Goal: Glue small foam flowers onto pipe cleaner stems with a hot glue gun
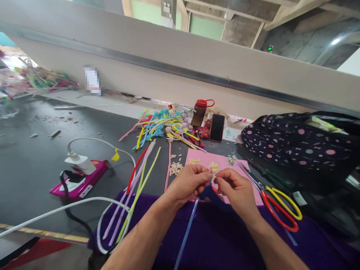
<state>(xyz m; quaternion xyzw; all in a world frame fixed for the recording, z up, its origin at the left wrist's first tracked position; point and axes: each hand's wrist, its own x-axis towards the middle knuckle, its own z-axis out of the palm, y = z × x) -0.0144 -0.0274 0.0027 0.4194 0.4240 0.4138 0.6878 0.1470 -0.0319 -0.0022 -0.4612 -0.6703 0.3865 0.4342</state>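
My left hand (192, 182) and my right hand (236, 189) meet over a pink sheet (247, 167), both closed in a pinch. A small pale yellow flower-like piece (214, 166) shows at their fingertips; exactly which fingers bear it is hard to make out. Below the hands, partly hidden, is a blue glue gun (208, 193) with a clear glue stick (187, 232) running towards me. Small yellow pieces (194, 161) and a cluster of tiny colourful beads (231, 161) lie on the sheet. Short cream bits (176, 168) are heaped to its left.
Scissors (281, 202) with red and yellow handles lie right. Loose fuzzy stems (140, 183) and a magenta power strip (92, 180) with cables are left. Behind stand a pile of colourful fuzzy stems (160, 125), a bottle (199, 114), a phone (216, 128) and a dark patterned bag (292, 140).
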